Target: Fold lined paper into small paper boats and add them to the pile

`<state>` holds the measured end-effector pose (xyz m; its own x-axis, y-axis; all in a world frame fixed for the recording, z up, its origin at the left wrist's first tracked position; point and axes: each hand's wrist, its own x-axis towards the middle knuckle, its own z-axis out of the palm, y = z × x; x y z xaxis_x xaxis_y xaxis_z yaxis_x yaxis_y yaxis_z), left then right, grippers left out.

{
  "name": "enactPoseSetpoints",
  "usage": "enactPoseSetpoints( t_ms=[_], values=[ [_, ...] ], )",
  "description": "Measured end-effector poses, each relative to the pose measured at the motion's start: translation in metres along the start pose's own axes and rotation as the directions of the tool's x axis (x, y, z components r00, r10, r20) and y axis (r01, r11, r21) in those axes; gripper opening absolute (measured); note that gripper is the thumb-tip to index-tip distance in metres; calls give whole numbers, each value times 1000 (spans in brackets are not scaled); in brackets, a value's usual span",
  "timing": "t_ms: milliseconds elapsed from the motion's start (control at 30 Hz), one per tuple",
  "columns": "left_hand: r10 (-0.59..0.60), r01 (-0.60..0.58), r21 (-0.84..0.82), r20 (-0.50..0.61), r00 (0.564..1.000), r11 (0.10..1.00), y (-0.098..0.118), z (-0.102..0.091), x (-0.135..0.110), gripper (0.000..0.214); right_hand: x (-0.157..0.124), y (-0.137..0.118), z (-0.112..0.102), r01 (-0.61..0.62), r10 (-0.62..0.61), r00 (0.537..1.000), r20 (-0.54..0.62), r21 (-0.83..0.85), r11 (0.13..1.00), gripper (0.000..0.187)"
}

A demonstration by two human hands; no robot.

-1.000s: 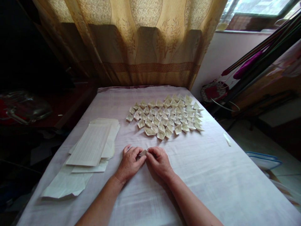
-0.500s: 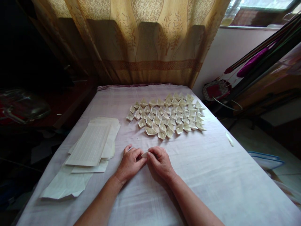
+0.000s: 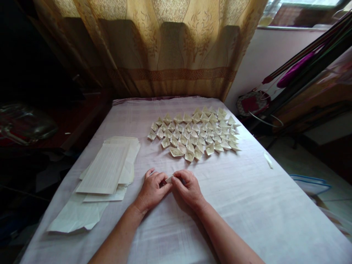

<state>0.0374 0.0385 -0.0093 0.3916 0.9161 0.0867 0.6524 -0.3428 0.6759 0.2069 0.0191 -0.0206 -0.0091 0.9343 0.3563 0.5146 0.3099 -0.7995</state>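
Note:
A small folded piece of white paper (image 3: 169,179) is pinched between my two hands, just above the tablecloth; most of it is hidden by the fingers. My left hand (image 3: 154,189) grips its left side with thumb and forefinger. On the other side, my right hand (image 3: 189,187) is closed on it with thumb and fingers. Beyond the hands stand many little folded paper boats (image 3: 189,137), packed in uneven rows. To the left of my left hand lies a stack of lined paper sheets (image 3: 103,168), with a crumpled sheet (image 3: 78,214) sticking out beneath.
A pale cloth (image 3: 233,205) covers the table. A small white strip (image 3: 268,160) lies near its right edge. A patterned yellow curtain (image 3: 170,47) hangs behind. Beyond the right side are a bag (image 3: 253,103) and a blue-rimmed clear container (image 3: 310,184). A dark red surface (image 3: 79,117) stands at left.
My hands keep nearly the same place and grip on the folded paper. The view has shifted very slightly; the boats and sheets lie as before.

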Motion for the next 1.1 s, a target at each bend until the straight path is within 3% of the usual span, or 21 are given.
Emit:
enactPoseSetpoints(
  t_ms=[167, 700, 1100],
  values=[
    [17, -19, -44, -41, 999, 999, -2, -3, 0, 10, 0, 2, 1, 34, -33, 999, 24, -11, 999, 12],
    [24, -37, -107, -118, 993, 994, -6, -1, 3, 20, -1, 2, 4, 68, -67, 997, 47, -27, 997, 8],
    [-17, -17, -154, -221, 975, 988, -7, 0, 4, 23, 2, -1, 2, -19, 20, 1000, -18, 63, 998, 13]
  ],
)
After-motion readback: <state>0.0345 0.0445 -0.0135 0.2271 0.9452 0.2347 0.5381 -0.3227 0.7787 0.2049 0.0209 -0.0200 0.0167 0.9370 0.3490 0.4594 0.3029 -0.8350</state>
